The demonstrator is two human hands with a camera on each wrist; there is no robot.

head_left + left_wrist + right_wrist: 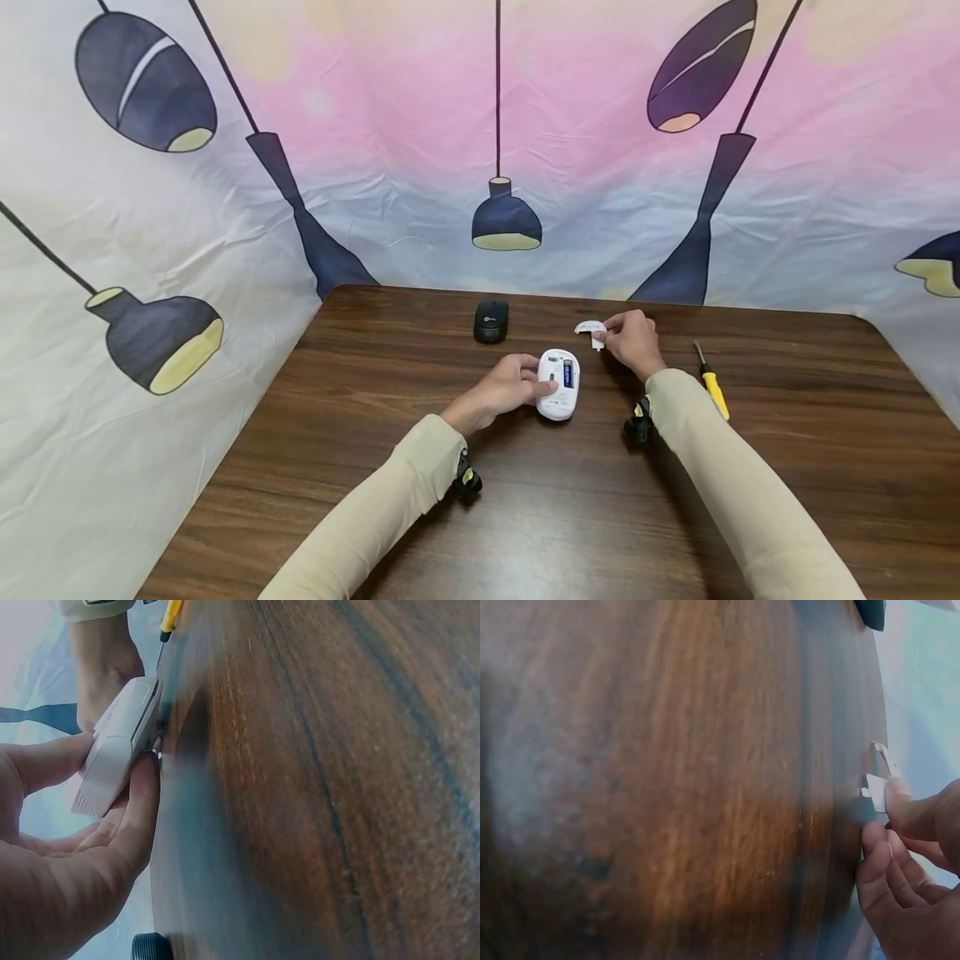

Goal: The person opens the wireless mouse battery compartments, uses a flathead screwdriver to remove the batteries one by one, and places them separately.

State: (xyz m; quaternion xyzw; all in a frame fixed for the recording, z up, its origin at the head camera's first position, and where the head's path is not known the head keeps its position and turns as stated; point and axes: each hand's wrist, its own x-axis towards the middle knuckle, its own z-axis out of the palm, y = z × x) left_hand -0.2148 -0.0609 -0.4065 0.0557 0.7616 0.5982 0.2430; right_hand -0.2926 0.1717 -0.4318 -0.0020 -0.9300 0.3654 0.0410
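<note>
A white computer mouse point(556, 407) is held underside up by my left hand point(512, 383), with the thumb across its base and the fingers at its side. A blue battery point(567, 374) sits in its uncovered compartment. In the left wrist view the white mouse point(118, 746) appears edge-on between thumb and fingers, above the table. My right hand point(634, 340) pinches a white battery cover point(590, 327), a curved piece with a narrow tongue, beyond the mouse and to its right. The right wrist view shows the cover point(877, 793) between thumb and fingertips.
A black mouse point(491, 322) lies near the back edge of the brown wooden table point(360, 367). To the right of my right forearm is a screwdriver point(714, 392) with a yellow handle. A printed cloth point(420, 225) hangs behind the table.
</note>
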